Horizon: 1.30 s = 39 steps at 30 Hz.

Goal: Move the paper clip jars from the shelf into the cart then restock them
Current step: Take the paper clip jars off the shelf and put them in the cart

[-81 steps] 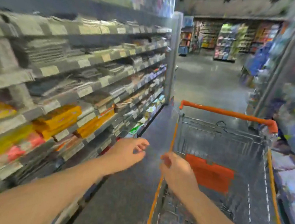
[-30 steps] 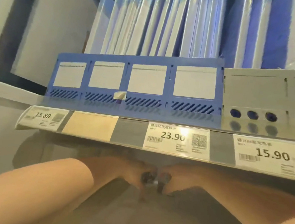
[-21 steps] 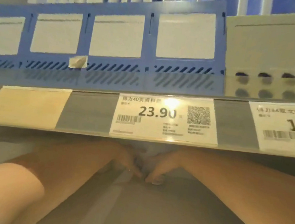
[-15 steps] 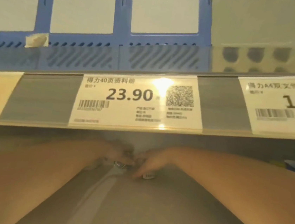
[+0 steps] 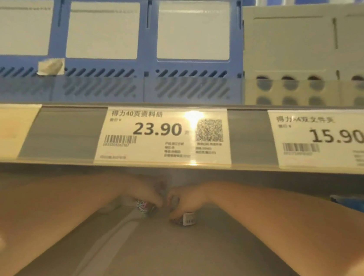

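**Both hands on jars at the back of the shelf; cart out of view**

Nearest the camera, the left forearm (image 5: 55, 209) and right forearm (image 5: 280, 221) reach in over the bare grey shelf (image 5: 185, 263), converging toward its back. There the left hand (image 5: 147, 193) and right hand (image 5: 186, 200) sit just beside each other, almost knuckle to knuckle. The left hand curls over the left jar (image 5: 144, 207), whose coloured contents show below the fingers. The right hand curls over the right jar (image 5: 186, 219), which shows a white barcode label. Both jars seem to be at or just above the shelf surface; blur keeps me from telling whether they are touching it.

Above the hands runs the price rail (image 5: 63, 133) of the next shelf up, with a 23.90 tag (image 5: 157, 130) and a 15.90 tag (image 5: 335, 137). Behind it stand a blue file box (image 5: 142, 76) and a grey file box (image 5: 288, 48).

My judgement is that a two-jar transfer is under way at the shelf. No other jars are visible on it, and the cart is not in view. So I cannot tell whether these jars are being taken out for the cart or set back as restock, nor how many are left to move.
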Each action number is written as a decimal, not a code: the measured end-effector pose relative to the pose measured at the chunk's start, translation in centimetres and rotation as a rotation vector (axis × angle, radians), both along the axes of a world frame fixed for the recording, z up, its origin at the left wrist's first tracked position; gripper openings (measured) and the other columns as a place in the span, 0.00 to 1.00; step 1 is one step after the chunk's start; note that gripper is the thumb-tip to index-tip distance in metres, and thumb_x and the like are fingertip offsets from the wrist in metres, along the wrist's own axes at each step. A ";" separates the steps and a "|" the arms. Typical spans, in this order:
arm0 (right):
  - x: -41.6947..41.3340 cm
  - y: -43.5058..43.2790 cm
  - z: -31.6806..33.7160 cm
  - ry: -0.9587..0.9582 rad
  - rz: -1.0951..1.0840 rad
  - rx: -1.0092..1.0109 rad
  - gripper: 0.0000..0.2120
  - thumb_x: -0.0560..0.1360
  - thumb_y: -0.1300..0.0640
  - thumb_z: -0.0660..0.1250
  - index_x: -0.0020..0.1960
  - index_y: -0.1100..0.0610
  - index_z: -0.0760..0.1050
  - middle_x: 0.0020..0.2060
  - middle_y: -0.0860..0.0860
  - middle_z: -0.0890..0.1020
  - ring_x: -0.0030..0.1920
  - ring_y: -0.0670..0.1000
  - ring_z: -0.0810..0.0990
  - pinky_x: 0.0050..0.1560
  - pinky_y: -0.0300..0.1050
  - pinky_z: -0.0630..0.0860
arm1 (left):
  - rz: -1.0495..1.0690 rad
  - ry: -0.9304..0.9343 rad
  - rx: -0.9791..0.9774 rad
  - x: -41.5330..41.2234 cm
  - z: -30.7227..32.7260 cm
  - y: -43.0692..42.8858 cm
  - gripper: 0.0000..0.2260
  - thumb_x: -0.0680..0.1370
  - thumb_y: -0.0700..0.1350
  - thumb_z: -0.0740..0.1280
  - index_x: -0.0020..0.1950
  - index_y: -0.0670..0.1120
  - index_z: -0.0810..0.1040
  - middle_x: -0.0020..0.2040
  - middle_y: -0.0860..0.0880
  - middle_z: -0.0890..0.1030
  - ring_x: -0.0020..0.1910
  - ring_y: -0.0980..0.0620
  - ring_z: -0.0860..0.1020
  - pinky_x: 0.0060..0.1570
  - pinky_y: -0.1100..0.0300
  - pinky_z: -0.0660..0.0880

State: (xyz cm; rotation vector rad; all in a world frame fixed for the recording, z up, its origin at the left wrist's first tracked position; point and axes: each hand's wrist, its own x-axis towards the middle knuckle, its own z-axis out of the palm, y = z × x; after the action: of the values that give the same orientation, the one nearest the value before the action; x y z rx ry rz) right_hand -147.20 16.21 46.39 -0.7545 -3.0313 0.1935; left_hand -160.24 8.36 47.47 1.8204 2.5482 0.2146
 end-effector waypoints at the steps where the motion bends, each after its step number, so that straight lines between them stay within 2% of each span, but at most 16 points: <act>1: 0.4 -0.2 0.1 0.006 -0.010 -0.022 0.23 0.75 0.50 0.68 0.67 0.51 0.67 0.63 0.54 0.70 0.60 0.56 0.74 0.48 0.48 0.77 | -0.039 0.002 0.049 0.3 0.0 0.0 0.20 0.71 0.48 0.70 0.62 0.51 0.70 0.51 0.54 0.76 0.48 0.55 0.74 0.39 0.65 0.70; 2: 0.9 -0.5 0.3 0.014 -0.015 -0.048 0.24 0.75 0.50 0.67 0.68 0.52 0.66 0.64 0.55 0.69 0.61 0.57 0.73 0.46 0.47 0.77 | -0.059 -0.030 0.127 0.9 0.2 -0.5 0.17 0.71 0.48 0.70 0.59 0.53 0.72 0.47 0.57 0.76 0.45 0.58 0.74 0.37 0.66 0.70; 4: 2.4 -1.2 0.8 0.045 -0.022 -0.098 0.25 0.76 0.51 0.66 0.70 0.53 0.64 0.64 0.55 0.69 0.61 0.56 0.72 0.49 0.47 0.77 | -0.081 -0.070 0.222 1.8 0.5 -1.5 0.11 0.70 0.49 0.71 0.50 0.55 0.74 0.44 0.60 0.76 0.43 0.61 0.74 0.37 0.67 0.70; 7: 5.3 -2.8 1.7 0.097 -0.023 -0.114 0.24 0.76 0.50 0.66 0.69 0.55 0.65 0.62 0.55 0.71 0.56 0.53 0.73 0.52 0.47 0.76 | -0.104 -0.140 0.255 3.0 0.8 -3.8 0.08 0.69 0.51 0.71 0.44 0.56 0.75 0.43 0.56 0.79 0.43 0.59 0.77 0.38 0.65 0.71; 10: 8.5 -4.6 2.1 0.189 0.016 -0.171 0.21 0.75 0.48 0.66 0.65 0.56 0.70 0.61 0.54 0.74 0.54 0.52 0.76 0.50 0.45 0.77 | -0.143 -0.183 0.368 5.7 0.9 -6.0 0.07 0.71 0.52 0.71 0.46 0.53 0.76 0.44 0.55 0.80 0.44 0.57 0.78 0.41 0.63 0.72; 13: 11.9 -5.9 1.9 0.302 0.076 -0.225 0.16 0.75 0.46 0.67 0.59 0.51 0.72 0.55 0.49 0.77 0.53 0.49 0.77 0.47 0.40 0.76 | -0.164 -0.352 0.475 8.5 0.7 -7.6 0.05 0.72 0.51 0.71 0.45 0.55 0.77 0.45 0.54 0.81 0.46 0.56 0.79 0.43 0.64 0.73; 17: 16.3 -7.8 1.1 0.400 0.127 -0.228 0.10 0.71 0.44 0.70 0.51 0.41 0.75 0.49 0.40 0.76 0.52 0.42 0.75 0.51 0.40 0.74 | -0.162 -0.541 0.529 12.5 0.0 -10.1 0.15 0.68 0.55 0.73 0.52 0.54 0.76 0.51 0.50 0.81 0.52 0.52 0.80 0.55 0.52 0.77; 19: 18.3 -8.9 0.7 0.438 0.147 -0.227 0.09 0.71 0.45 0.70 0.50 0.42 0.76 0.47 0.38 0.77 0.51 0.41 0.75 0.52 0.39 0.73 | -0.163 -0.603 0.560 14.4 -0.6 -11.3 0.15 0.70 0.53 0.72 0.54 0.53 0.75 0.53 0.48 0.80 0.54 0.49 0.79 0.56 0.50 0.77; 22: 21.4 -11.3 0.2 0.483 0.124 -0.215 0.16 0.71 0.44 0.70 0.56 0.47 0.76 0.48 0.42 0.79 0.49 0.41 0.77 0.50 0.34 0.75 | -0.140 -0.607 0.639 17.3 -1.3 -13.1 0.12 0.72 0.48 0.70 0.54 0.49 0.77 0.51 0.48 0.80 0.52 0.50 0.79 0.55 0.53 0.77; 24: 23.3 -13.2 -0.1 0.509 0.083 -0.176 0.21 0.70 0.43 0.70 0.60 0.47 0.74 0.52 0.43 0.79 0.51 0.42 0.77 0.49 0.32 0.73 | -0.121 -0.686 0.673 19.5 -1.6 -14.4 0.18 0.65 0.53 0.74 0.51 0.47 0.80 0.47 0.48 0.82 0.48 0.52 0.79 0.50 0.57 0.77; 26: 25.0 -15.0 -0.6 0.584 0.047 -0.088 0.25 0.69 0.43 0.72 0.62 0.49 0.73 0.56 0.44 0.77 0.57 0.45 0.76 0.56 0.38 0.72 | -0.136 -0.695 0.721 21.6 -1.7 -16.0 0.25 0.55 0.59 0.72 0.46 0.47 0.79 0.43 0.48 0.82 0.43 0.51 0.78 0.45 0.56 0.75; 27: 26.0 -16.2 -0.9 0.617 0.027 -0.063 0.24 0.68 0.43 0.72 0.61 0.49 0.74 0.56 0.45 0.77 0.57 0.46 0.75 0.56 0.40 0.71 | -0.179 -0.698 0.748 22.6 -1.9 -16.7 0.25 0.54 0.60 0.71 0.46 0.49 0.77 0.43 0.49 0.81 0.43 0.51 0.78 0.45 0.54 0.75; 30: 29.5 -20.5 -2.2 0.654 -0.056 -0.048 0.19 0.68 0.43 0.73 0.56 0.46 0.74 0.51 0.44 0.77 0.53 0.45 0.76 0.50 0.39 0.72 | -0.350 -0.764 0.739 26.1 -3.1 -19.9 0.19 0.62 0.53 0.73 0.49 0.50 0.74 0.43 0.48 0.79 0.41 0.52 0.78 0.44 0.56 0.76; 33: 33.5 -24.8 -3.6 0.616 -0.127 -0.030 0.19 0.67 0.42 0.73 0.56 0.46 0.75 0.51 0.45 0.77 0.52 0.45 0.76 0.51 0.39 0.74 | -0.452 -0.835 0.667 29.3 -5.0 -23.2 0.15 0.70 0.44 0.74 0.53 0.46 0.73 0.43 0.48 0.79 0.39 0.54 0.78 0.40 0.62 0.78; 37: 39.7 -29.9 -5.1 0.577 -0.239 -0.066 0.19 0.67 0.42 0.73 0.55 0.42 0.75 0.52 0.45 0.77 0.53 0.44 0.76 0.47 0.36 0.72 | -0.535 -0.903 0.626 34.9 -7.3 -27.4 0.16 0.66 0.49 0.76 0.50 0.49 0.74 0.42 0.49 0.81 0.40 0.53 0.80 0.42 0.57 0.78; 39: 43.4 -32.5 -5.8 0.569 -0.280 -0.085 0.19 0.66 0.42 0.73 0.55 0.42 0.74 0.52 0.45 0.77 0.53 0.43 0.76 0.48 0.35 0.72 | -0.627 -0.956 0.581 38.3 -7.9 -29.5 0.13 0.69 0.44 0.74 0.49 0.49 0.74 0.41 0.50 0.81 0.37 0.56 0.80 0.38 0.60 0.77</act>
State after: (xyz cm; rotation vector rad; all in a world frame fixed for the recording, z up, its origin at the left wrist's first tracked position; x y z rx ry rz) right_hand -103.76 -16.29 40.59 -0.9279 -2.3709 0.4459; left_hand -121.93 -21.10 39.62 1.8527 1.2728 1.4702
